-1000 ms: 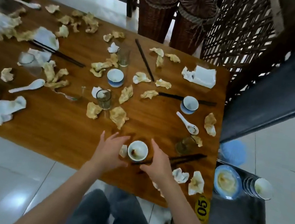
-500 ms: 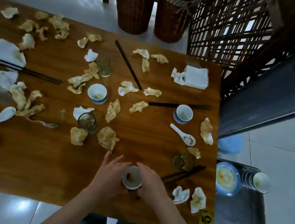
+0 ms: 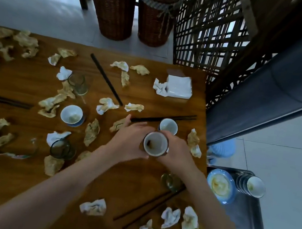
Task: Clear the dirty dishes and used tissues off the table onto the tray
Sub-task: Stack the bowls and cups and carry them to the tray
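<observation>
near the table's point(image 3: 130, 207) right edge, both hands, left point(image 3: 131, 141) and right point(image 3: 177, 151), cupped round a dirty cup point(image 3: 155, 144); could tip, spilling dregs, if knocked against the next cup point(image 3: 168, 126).

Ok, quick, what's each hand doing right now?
Left hand: holds the small cup from its left side.
Right hand: grips the same cup from the right.

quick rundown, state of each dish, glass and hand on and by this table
held cup: upright, lifted, brown residue inside
left hand: wrapped round the held cup
right hand: gripping the held cup
far cup: upright on table, empty
left bowl: upright, dregs inside
near glass: upright on table
far glass: upright on table
plate: on tray, smeared
stacked cups: lying on their side on tray
</observation>
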